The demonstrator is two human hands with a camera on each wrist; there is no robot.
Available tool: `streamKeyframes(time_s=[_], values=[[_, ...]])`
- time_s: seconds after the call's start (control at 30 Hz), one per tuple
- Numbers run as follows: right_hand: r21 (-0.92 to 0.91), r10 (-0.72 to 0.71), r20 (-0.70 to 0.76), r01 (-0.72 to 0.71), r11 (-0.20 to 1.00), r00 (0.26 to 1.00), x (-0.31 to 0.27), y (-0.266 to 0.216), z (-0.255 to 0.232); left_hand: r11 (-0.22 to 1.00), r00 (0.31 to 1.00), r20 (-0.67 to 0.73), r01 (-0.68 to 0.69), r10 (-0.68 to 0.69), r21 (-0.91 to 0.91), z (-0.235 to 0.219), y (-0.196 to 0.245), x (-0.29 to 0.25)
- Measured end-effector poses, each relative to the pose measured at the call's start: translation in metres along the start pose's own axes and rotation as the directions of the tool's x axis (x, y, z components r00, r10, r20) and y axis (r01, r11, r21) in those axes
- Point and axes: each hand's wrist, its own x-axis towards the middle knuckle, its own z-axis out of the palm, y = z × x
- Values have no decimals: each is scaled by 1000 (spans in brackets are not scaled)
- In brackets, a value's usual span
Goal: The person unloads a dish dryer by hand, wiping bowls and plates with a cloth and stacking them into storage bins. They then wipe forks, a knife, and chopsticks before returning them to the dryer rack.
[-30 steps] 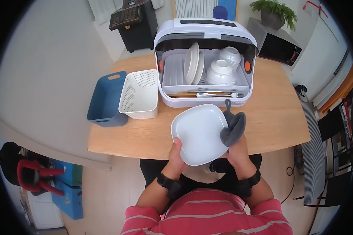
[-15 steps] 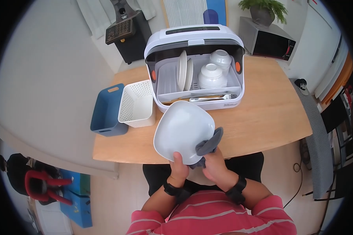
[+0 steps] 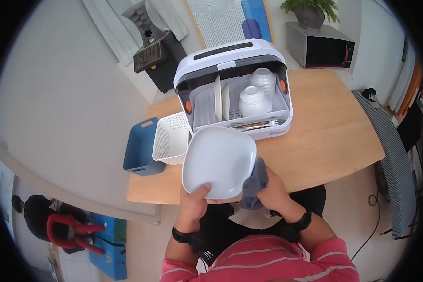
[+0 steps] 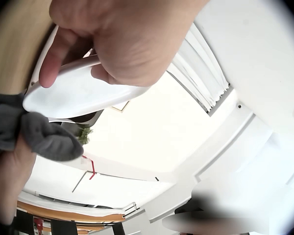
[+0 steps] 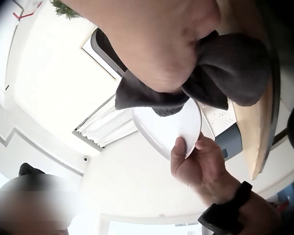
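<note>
A white rounded-square plate [image 3: 219, 160] is held up over the front of the table, tilted in front of the dish cabinet. My left hand [image 3: 194, 203] grips its lower left edge, the thumb lying on the upper face. In my right hand [image 3: 273, 189] is a dark grey cloth [image 3: 254, 185], bunched against the plate's lower right edge. The right wrist view shows the cloth [image 5: 235, 68] folded around the fingers of that hand, and the left hand [image 5: 201, 161] pinching the plate [image 5: 166, 127] at the opposite side.
A white dish cabinet [image 3: 230, 56] stands with its lid up. Inside are upright plates [image 3: 218, 101], stacked white bowls [image 3: 254, 101] and cutlery [image 3: 268, 124] in a front tray. To its left stand a white perforated basket [image 3: 171, 152] and a blue bin [image 3: 137, 162]. A microwave [image 3: 319, 44] is behind.
The plate has moved left and turned in the hands. The cloth has passed from its upper right edge to its lower right edge. The head view has tilted and shifted.
</note>
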Motion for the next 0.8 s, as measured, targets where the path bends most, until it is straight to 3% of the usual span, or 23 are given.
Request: streamKeyframes(time_s=[0.07, 0.1, 0.13, 0.17, 0.2, 0.23, 0.27, 0.3, 0.43, 0.53, 0.73, 0.8], values=[[215, -1, -128, 28, 976, 992, -1, 6, -15, 996, 997, -41, -71, 73, 48, 0, 18, 12], [146, -42, -182, 69, 987, 982, 0, 10, -27, 963, 977, -97, -166, 190, 211, -3, 25, 20], [79, 6, -261, 15, 997, 965, 1, 9, -40, 896, 942, -131, -243, 310, 372, -3, 29, 28], [143, 10, -289, 33, 989, 957, 1, 12, -48, 812, 891, -179, -277, 417, 514, -1, 31, 37], [206, 19, -318, 50, 977, 948, 0, 16, -56, 807, 892, -174, -276, 418, 523, -3, 35, 46], [215, 21, -321, 51, 975, 947, -2, 17, -62, 557, 862, -56, -274, 503, 784, -8, 39, 57], [160, 7, -365, 55, 986, 931, -4, 16, -69, 233, 836, 87, -248, 542, 940, -8, 45, 67], [103, -9, -410, 56, 993, 912, -5, 19, -75, 224, 863, 20, -153, 504, 963, 1, 51, 74], [21, -2, -454, 13, 1000, 891, -16, 45, -103, 206, 881, 13, -125, 473, 970, 5, 57, 121], [107, -26, -482, 89, 990, 876, -20, 54, -110, 267, 892, 12, -148, 451, 952, 4, 53, 158], [46, -8, -439, 32, 998, 898, -26, 42, -106, 273, 876, -35, -112, 481, 956, 6, 41, 223], [76, -7, -445, 45, 996, 896, -27, 48, -105, 274, 884, -99, -34, 457, 961, 10, 39, 239]])
